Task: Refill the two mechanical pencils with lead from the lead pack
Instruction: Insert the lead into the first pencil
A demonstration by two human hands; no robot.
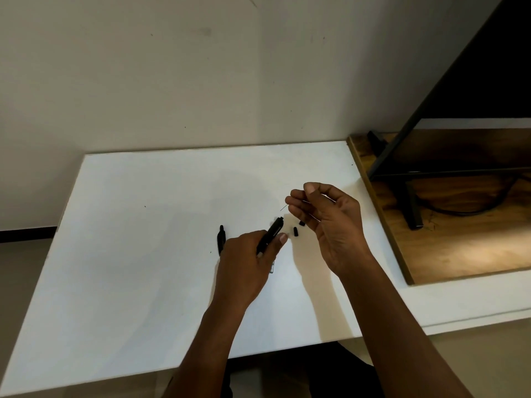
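While the left hand [247,262] grips one black mechanical pencil [271,234] above the middle of the white table [129,225], its open rear end tilts up and to the right toward the right hand [324,222]. That hand is raised just beyond it, thumb and forefinger pinched narrowly on a thin lead [284,207], whose lower tip pokes out down-left, close to the pencil's end but apart from it. The second mechanical pencil [221,239] lies on the tabletop just left of the left hand, its lower part hidden behind the knuckles. Two small black caps [298,227] rest on the table between the hands. Only a pale corner of what may be the lead pack [272,267] shows under the left hand; too little is visible to be sure. Wide bare tabletop lies to the left and toward the wall. On the right, a wooden board [459,254] overlaps the table's edge, carrying a dark monitor [474,96] cut off by the frame.
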